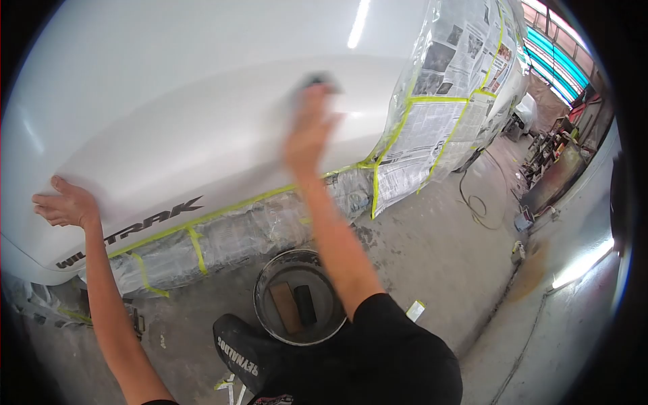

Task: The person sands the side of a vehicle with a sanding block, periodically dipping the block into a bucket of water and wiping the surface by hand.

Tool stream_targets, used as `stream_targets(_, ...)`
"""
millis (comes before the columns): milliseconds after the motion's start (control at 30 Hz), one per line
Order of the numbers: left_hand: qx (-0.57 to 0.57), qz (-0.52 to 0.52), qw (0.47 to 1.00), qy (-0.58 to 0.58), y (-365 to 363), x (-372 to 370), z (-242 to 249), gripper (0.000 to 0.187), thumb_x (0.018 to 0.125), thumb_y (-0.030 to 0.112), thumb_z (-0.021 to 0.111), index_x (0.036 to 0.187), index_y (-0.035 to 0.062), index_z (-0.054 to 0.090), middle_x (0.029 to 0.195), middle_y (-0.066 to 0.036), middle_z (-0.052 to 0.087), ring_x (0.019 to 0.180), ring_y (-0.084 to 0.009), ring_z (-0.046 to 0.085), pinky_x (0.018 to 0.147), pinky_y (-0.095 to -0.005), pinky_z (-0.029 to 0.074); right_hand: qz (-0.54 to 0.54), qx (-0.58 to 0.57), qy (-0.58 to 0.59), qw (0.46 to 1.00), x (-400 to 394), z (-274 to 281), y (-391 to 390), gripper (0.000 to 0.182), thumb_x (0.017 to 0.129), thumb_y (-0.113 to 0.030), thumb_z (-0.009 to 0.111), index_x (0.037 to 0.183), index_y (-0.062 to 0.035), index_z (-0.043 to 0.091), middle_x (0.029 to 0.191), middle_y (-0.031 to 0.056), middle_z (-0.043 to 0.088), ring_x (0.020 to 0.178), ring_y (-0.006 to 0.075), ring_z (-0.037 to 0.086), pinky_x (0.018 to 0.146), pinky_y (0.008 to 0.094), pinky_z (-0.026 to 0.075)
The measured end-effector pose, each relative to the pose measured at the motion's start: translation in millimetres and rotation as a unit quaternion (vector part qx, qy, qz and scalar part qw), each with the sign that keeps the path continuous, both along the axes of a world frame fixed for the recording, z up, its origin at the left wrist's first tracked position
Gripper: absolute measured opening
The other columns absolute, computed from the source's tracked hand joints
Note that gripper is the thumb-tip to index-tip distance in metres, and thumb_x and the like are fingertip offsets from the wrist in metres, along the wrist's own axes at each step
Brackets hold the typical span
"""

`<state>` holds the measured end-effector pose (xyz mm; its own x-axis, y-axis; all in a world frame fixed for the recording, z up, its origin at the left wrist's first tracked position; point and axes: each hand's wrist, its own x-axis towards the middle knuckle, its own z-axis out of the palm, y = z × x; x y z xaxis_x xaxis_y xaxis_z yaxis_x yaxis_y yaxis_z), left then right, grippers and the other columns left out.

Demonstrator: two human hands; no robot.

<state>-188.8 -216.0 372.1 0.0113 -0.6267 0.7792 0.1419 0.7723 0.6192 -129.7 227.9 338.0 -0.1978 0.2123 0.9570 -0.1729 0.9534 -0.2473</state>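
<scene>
A glossy white vehicle panel point(223, 88) fills the upper left, with dark lettering point(154, 219) along its lower edge. My left hand point(67, 204) rests against the panel near that lettering, fingers spread and holding nothing. Farther right, my right hand point(309, 135) is smeared by motion over the panel. Its fingers are closed on a dark pad point(320, 84), whose exact kind the blur hides. Below stands a round basin point(258, 297) holding a brown block point(286, 307) and a black block point(305, 305).
Newspaper and plastic masking point(418, 135) edged with yellow-green tape cover the adjoining bodywork. Plastic sheeting point(236, 233) wraps the sill below the panel. A black boot point(236, 347) is beside the basin. A hose point(476, 209) curls on the concrete floor, near clutter point(553, 158) along the right wall.
</scene>
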Motion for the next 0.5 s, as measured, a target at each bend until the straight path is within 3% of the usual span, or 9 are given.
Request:
stream_targets(33, -0.002, -0.003, 1.0, -0.001, 4, 4, 2, 0.087, 0.096, 0.062, 0.038, 0.151, -0.0021, 0.016, 0.152, -0.034, 0.014, 0.139, -0.0497, 0.015, 0.112, -0.0593, 0.015, 0.005, -0.13, 0.017, 0.991, 1, 12, 38, 0.048, 0.106, -0.025, 0.033, 0.148, 0.0002, 0.035, 0.156, 0.0159, 0.031, 0.144, 0.0306, 0.031, 0.12, 0.0498, 0.008)
stream_targets(100, 0.006, -0.009, 1.0, -0.012, 3, 7, 3, 0.087, 0.096, 0.063, 0.037, 0.151, -0.0015, 0.016, 0.152, -0.034, 0.014, 0.138, -0.0504, 0.015, 0.111, -0.06, 0.016, 0.065, -0.301, 0.021, 0.951, 5, 35, 67, 0.048, 0.105, -0.021, 0.033, 0.147, 0.0032, 0.034, 0.157, 0.0198, 0.027, 0.147, 0.0281, 0.025, 0.119, 0.0538, 0.002)
stream_targets(167, 0.019, -0.02, 0.999, -0.03, -1, 6, 4, 0.087, 0.096, 0.063, 0.037, 0.151, -0.0007, 0.017, 0.152, -0.033, 0.014, 0.138, -0.0512, 0.014, 0.11, -0.0604, 0.016, 0.034, -0.251, 0.07, 0.965, -11, 27, 25, 0.048, 0.103, -0.016, 0.038, 0.146, 0.0046, 0.033, 0.157, 0.0214, 0.026, 0.147, 0.0312, 0.024, 0.117, 0.0573, 0.007)
stream_targets(200, 0.022, -0.011, 0.999, -0.022, 0, 6, 6, 0.087, 0.095, 0.063, 0.039, 0.15, -0.0012, 0.018, 0.151, -0.034, 0.015, 0.138, -0.0518, 0.016, 0.11, -0.0603, 0.017, 0.025, -0.201, 0.042, 0.978, -8, 19, -7, 0.05, 0.101, -0.014, 0.042, 0.146, 0.0053, 0.033, 0.157, 0.0219, 0.027, 0.147, 0.036, 0.023, 0.115, 0.0607, 0.011)
stream_targets(267, 0.023, 0.006, 1.0, -0.007, 4, 5, 6, 0.087, 0.094, 0.061, 0.042, 0.149, -0.0021, 0.021, 0.15, -0.036, 0.017, 0.137, -0.053, 0.019, 0.11, -0.06, 0.019, 0.072, -0.089, 0.03, 0.993, -5, -20, -69, 0.06, 0.091, -0.007, 0.048, 0.147, 0.0032, 0.033, 0.156, 0.0221, 0.029, 0.147, 0.0399, 0.022, 0.115, 0.0618, 0.011)
stream_targets(300, 0.018, 0.005, 1.0, -0.007, 3, 6, 6, 0.086, 0.095, 0.061, 0.041, 0.149, -0.0018, 0.02, 0.15, -0.036, 0.017, 0.137, -0.0528, 0.019, 0.11, -0.0601, 0.019, 0.068, -0.004, -0.028, 0.997, 6, -35, -86, 0.063, 0.086, -0.005, 0.05, 0.147, 0.0015, 0.035, 0.154, 0.0216, 0.033, 0.145, 0.0377, 0.028, 0.116, 0.0621, 0.011)
stream_targets(367, 0.008, 0.001, 1.0, -0.013, 2, 5, 3, 0.084, 0.095, 0.06, 0.04, 0.149, -0.0013, 0.02, 0.149, -0.037, 0.016, 0.136, -0.0523, 0.018, 0.109, -0.0604, 0.02, -0.015, 0.118, -0.035, 0.992, 8, -42, -49, 0.064, 0.084, -0.004, 0.05, 0.147, -0.0003, 0.037, 0.152, 0.0192, 0.039, 0.143, 0.0338, 0.034, 0.116, 0.0615, 0.006)
stream_targets(433, 0.015, 0.004, 1.0, -0.015, 6, 8, 5, 0.084, 0.095, 0.06, 0.041, 0.148, -0.0011, 0.02, 0.148, -0.038, 0.017, 0.135, -0.0522, 0.02, 0.108, -0.0607, 0.021, -0.041, 0.036, 0.002, 0.998, 1, -21, 23, 0.056, 0.091, -0.006, 0.045, 0.146, -0.0002, 0.037, 0.151, 0.0181, 0.041, 0.142, 0.032, 0.036, 0.116, 0.0609, 0.002)
stream_targets(500, 0.012, -0.002, 1.0, -0.018, 0, 4, 8, 0.085, 0.094, 0.061, 0.042, 0.148, -0.0009, 0.021, 0.147, -0.038, 0.018, 0.135, -0.0523, 0.021, 0.107, -0.0611, 0.022, 0.038, -0.261, 0.017, 0.964, 7, 15, 73, 0.048, 0.1, -0.011, 0.039, 0.145, 0.0024, 0.037, 0.153, 0.0194, 0.037, 0.144, 0.0327, 0.032, 0.116, 0.0607, 0.0)
